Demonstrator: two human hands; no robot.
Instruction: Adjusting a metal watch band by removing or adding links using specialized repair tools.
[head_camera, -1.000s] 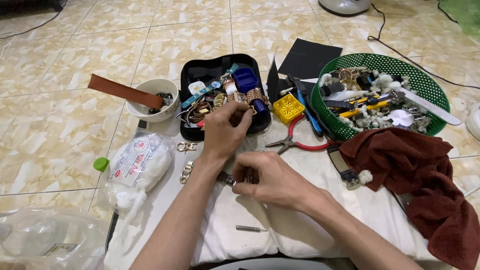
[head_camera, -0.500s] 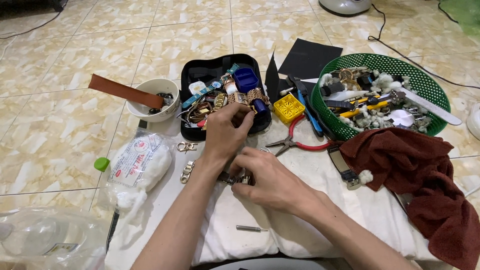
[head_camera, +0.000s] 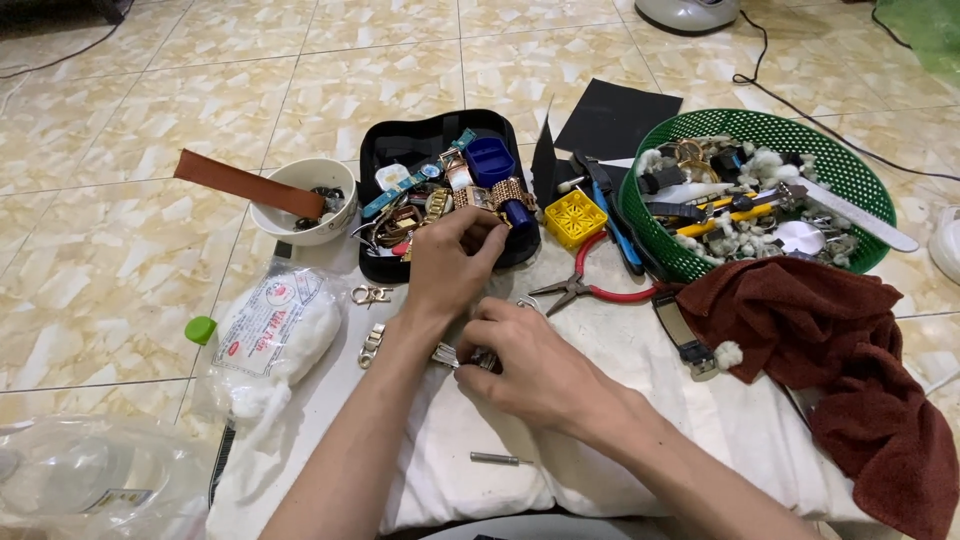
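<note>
- While the left hand (head_camera: 455, 262) is pinching, fingers closed, into the black tray (head_camera: 385, 150) at frame centre, nothing visibly lifted yet.
- Right hand (head_camera: 535, 360) is gripping a metal watch piece (head_camera: 462, 356) below it, over the white cloth (head_camera: 700, 400).

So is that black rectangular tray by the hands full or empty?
Full: the black rectangular tray is heaped with watches and straps, and the left hand reaches into it.
</note>
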